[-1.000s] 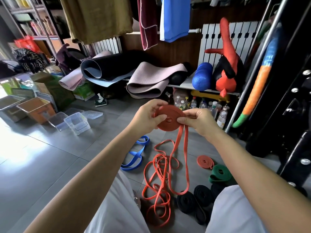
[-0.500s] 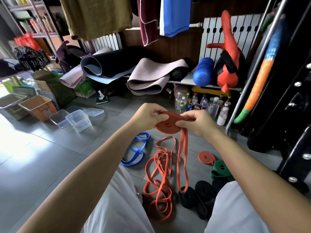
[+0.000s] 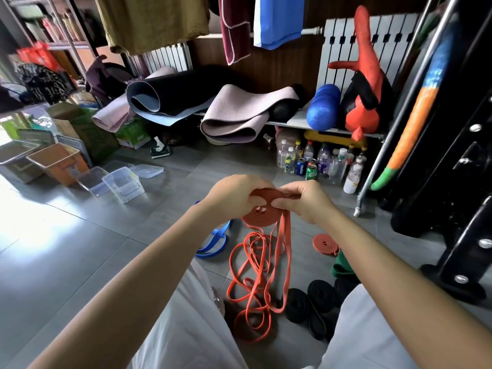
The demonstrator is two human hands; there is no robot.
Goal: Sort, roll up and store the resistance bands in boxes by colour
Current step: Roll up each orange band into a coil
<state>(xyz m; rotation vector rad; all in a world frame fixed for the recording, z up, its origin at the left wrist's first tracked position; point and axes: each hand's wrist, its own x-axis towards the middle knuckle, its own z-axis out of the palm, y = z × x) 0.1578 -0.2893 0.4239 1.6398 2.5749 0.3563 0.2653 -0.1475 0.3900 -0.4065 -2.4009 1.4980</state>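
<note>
An orange band roll [image 3: 262,211] hangs in the air between both hands. My left hand [image 3: 234,195] grips its left side, and my right hand [image 3: 306,199] pinches its right edge where the band feeds in. The unrolled tail [image 3: 255,278] drops to a tangle of orange loops on the floor. A rolled orange band [image 3: 325,244] lies to the right, a green roll [image 3: 342,267] beside it, black rolls [image 3: 314,299] nearer me. A blue band [image 3: 213,242] lies left, partly hidden by my left forearm. Clear plastic boxes [image 3: 121,183] sit far left.
An orange bin [image 3: 57,162] and a grey bin [image 3: 16,161] stand beyond the clear boxes. Rolled mats [image 3: 234,115] lie under a shelf, with several bottles and cans [image 3: 316,162] on the floor. A black rack [image 3: 458,155] fills the right side. Grey floor tiles [image 3: 66,235] stretch left.
The roll has tipped from facing me to lying flatter and has dropped a little lower. Both hands keep hold of it, and the view has shifted slightly.
</note>
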